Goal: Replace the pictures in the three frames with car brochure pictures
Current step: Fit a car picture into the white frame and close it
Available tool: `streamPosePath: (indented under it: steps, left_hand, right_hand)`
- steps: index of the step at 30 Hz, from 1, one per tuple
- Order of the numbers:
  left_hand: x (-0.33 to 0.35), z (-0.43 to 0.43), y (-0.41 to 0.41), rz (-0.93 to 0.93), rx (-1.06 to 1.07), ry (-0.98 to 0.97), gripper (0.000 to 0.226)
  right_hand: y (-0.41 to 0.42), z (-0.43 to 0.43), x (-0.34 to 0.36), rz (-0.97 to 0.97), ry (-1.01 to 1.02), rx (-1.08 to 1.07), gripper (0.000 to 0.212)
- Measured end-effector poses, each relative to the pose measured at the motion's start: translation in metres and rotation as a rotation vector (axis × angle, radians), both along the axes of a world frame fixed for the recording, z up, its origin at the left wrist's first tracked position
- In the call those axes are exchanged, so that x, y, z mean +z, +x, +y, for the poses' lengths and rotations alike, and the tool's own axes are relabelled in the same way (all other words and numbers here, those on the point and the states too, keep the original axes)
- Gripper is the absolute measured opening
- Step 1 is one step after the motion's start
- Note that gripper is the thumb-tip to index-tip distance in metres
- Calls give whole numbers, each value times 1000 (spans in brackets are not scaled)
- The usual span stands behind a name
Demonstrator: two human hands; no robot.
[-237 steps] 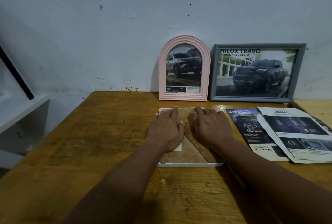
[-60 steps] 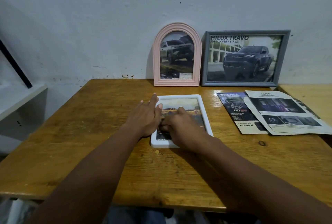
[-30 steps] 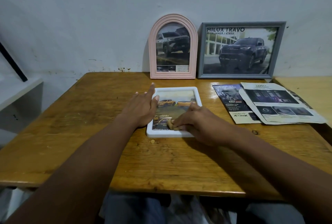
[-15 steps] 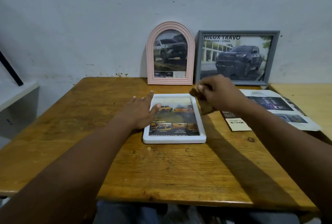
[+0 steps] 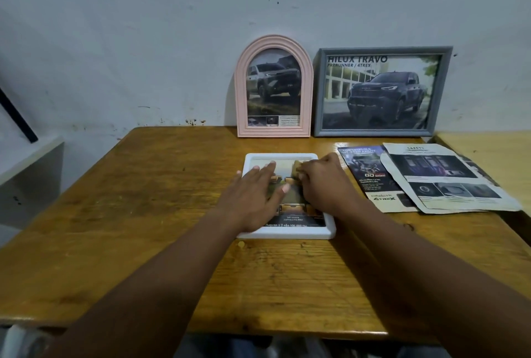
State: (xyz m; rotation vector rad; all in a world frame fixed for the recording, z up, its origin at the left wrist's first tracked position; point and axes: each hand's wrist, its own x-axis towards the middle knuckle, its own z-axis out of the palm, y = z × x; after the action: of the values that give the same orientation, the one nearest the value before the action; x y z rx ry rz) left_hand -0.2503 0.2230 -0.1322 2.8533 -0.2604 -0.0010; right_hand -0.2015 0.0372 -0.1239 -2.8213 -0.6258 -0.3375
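Observation:
A white picture frame point(image 5: 287, 233) lies face up on the wooden table point(image 5: 143, 199), with a car brochure picture in it. My left hand point(image 5: 253, 196) rests flat on the frame's left half, fingers apart. My right hand point(image 5: 321, 182) pinches a small tan wad point(image 5: 297, 164) against the upper part of the glass. A pink arched frame point(image 5: 240, 99) and a grey frame point(image 5: 373, 132) lean upright on the wall behind, each showing a pickup truck picture.
Two cut brochure sheets point(image 5: 365, 173) point(image 5: 448, 179) lie overlapping to the right of the white frame. A lighter second table point(image 5: 488, 150) adjoins on the right. A white shelf point(image 5: 28, 162) stands to the left.
The white frame was face down and now lies face up. My right hand, lifted off to the right half a second ago with the wad, has come back down onto the glass. My left hand slid further onto the frame.

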Motion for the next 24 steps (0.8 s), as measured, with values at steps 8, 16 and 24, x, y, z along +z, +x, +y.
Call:
streamPosePath:
  steps: [8, 16, 24]
  left_hand:
    - [-3, -1, 4, -32, 60, -51, 72]
    - [1, -5, -4, -22, 107, -201, 62]
    - [12, 1, -2, 132, 238, -735, 60]
  right_hand:
    - [-80, -15, 4, 59, 173, -3, 28]
    - [-126, 4, -4, 2, 203, 86, 21]
    - [-133, 35, 12, 100, 336, 265, 24]
